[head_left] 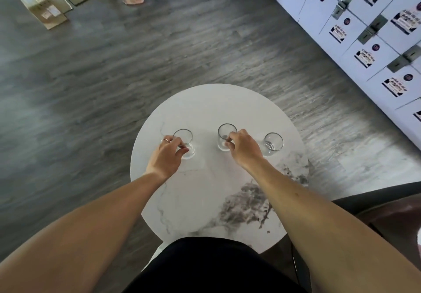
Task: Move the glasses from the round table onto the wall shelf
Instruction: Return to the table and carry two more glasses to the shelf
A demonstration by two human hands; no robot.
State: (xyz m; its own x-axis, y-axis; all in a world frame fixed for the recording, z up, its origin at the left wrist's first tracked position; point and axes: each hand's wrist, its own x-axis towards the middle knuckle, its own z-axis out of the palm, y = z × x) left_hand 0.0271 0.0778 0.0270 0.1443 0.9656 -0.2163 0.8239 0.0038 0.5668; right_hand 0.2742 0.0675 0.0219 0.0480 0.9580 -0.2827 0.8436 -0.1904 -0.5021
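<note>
Three clear glasses stand in a row on the round white marble table (200, 110). My left hand (167, 153) wraps its fingers around the left glass (185, 141), which rests on the tabletop. My right hand (242, 148) grips the middle glass (224, 135) from its right side, also standing on the table. The right glass (272, 143) stands alone just right of my right hand, untouched. No wall shelf is in view.
White lockers with stickers (369, 37) run along the right wall. A dark chair (387, 206) sits at the table's lower right. On the grey floor at top left lie cardboard pieces (45, 5), beside another person's foot (133, 0).
</note>
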